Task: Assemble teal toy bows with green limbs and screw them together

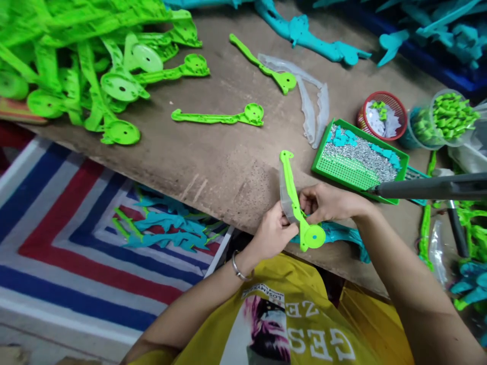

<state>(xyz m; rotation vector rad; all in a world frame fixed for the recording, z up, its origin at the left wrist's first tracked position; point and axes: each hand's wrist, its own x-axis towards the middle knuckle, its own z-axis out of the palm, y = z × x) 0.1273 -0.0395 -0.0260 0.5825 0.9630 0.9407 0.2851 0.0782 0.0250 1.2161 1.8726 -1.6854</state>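
Upright over the table's near edge is a long lime-green plastic part with a round disc at its lower end. A translucent plastic strip lies along its left side. My left hand is closed on both pieces near the disc. From the right, my right hand touches the green part's edge with bent, pinched fingers; whether something small is between them is hidden. Behind the disc, a teal plastic part rests at the table edge. Further up lie two loose green parts and translucent strips.
A green tray holds screws and small teal pieces. Beside it stand a red basket and a tub of small green pieces. A grey tool juts in above my right forearm. Green parts are heaped left.
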